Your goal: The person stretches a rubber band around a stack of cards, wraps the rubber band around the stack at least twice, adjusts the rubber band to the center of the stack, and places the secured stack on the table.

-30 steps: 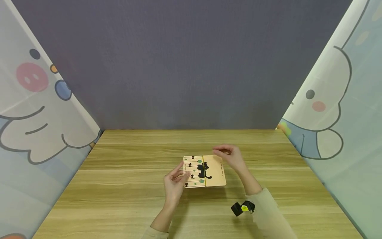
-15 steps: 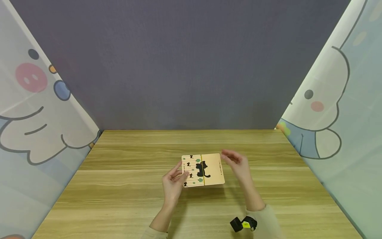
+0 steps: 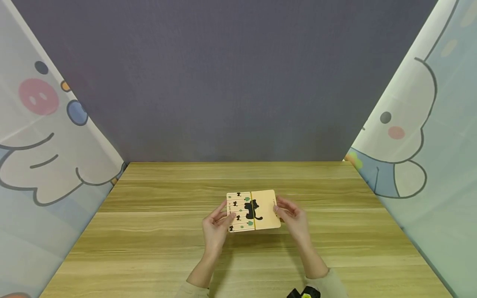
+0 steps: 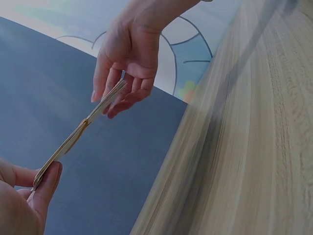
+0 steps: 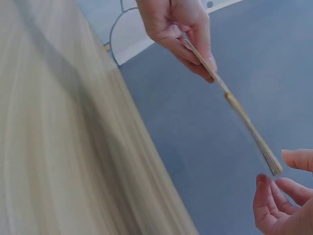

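Observation:
A thin cream notebook [image 3: 266, 200] is held above the table, with a black cat and green leaves drawn on its cover. Round its middle runs a yellow rubber band [image 3: 254, 225]. My left hand [image 3: 215, 232] pinches the left edge, thumb on the cover and fingers behind. At the opposite edge is my right hand [image 3: 297, 220], thumb in front and fingers behind. In the right wrist view, a small gap shows between that thumb and the page edges of the notebook [image 5: 254, 134]. Both wrist views see the notebook nearly edge-on.
The wood-grain table [image 3: 149, 231] lies beneath both hands. A dark grey panel [image 3: 238, 82] rises at its back. Cartoon-printed curtains flank it, one left [image 3: 22, 231] and one right [image 3: 447, 231]. A black wrist camera [image 3: 306, 292] shows at the bottom edge.
My right hand has come away from the notebook's top edge, swung right and down, and now has its thumb and fingers around the right edge. The left hand keeps its pinch.

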`<state>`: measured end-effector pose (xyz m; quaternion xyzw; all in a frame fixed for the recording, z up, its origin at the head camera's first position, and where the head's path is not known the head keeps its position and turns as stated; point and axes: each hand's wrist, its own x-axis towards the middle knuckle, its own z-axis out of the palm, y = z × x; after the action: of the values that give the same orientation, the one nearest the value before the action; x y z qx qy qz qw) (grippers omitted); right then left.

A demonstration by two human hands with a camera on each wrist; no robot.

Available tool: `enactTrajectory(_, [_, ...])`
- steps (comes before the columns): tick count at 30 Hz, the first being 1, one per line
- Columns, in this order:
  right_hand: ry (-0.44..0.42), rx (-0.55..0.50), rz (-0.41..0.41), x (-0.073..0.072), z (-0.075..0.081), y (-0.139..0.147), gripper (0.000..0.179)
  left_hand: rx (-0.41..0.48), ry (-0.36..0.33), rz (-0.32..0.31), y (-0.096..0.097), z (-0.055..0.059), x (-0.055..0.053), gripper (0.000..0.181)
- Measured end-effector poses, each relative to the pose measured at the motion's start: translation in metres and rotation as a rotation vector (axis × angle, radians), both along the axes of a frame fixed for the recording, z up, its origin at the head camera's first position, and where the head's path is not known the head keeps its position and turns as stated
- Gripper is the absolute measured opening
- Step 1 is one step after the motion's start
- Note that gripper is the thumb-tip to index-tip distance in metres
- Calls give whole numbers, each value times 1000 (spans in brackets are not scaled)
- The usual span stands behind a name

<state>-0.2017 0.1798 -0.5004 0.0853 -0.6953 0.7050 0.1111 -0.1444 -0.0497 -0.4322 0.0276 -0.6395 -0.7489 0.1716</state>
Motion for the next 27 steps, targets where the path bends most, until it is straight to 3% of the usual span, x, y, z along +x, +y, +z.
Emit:
enactTrajectory(3, [-39, 23, -6, 4, 3, -2, 38, 0, 7, -1, 0, -2, -1, 42])
enactTrajectory(5, [-98, 57, -60, -9, -22, 3, 40, -2, 3, -4, 0, -2, -3, 43])
enactTrajectory(7, [-117, 55, -63, -10, -21, 2, 40, -7, -10, -10, -1, -3, -5, 43])
enactTrajectory(8, [-96, 31, -37, -4, -10, 0, 38, -10, -15, -14, -1, -3, -6, 43])
enactTrajectory(14, [-109, 16, -50, -9, -8, -4, 37, -47, -18, -68, -3, 4, -12, 42])
enactTrajectory(15, [-110, 15, -54, -18, -21, -2, 37, -62, -14, -76, -3, 5, -13, 42])
enactTrajectory(18, [-129, 11, -54, -8, 7, -11, 35, -118, -16, -86, -3, 9, -17, 41])
enactTrajectory(22, [-244, 29, -89, 4, 46, -23, 37, -156, -34, -92, -5, 3, -30, 39])
enactTrajectory(24, [-278, 42, -106, -4, 38, -22, 40, -168, -37, -107, -6, -2, -38, 39])
enactTrajectory(27, [-270, 64, -126, -14, 32, -23, 39, -214, -27, -140, -11, -17, -55, 40])
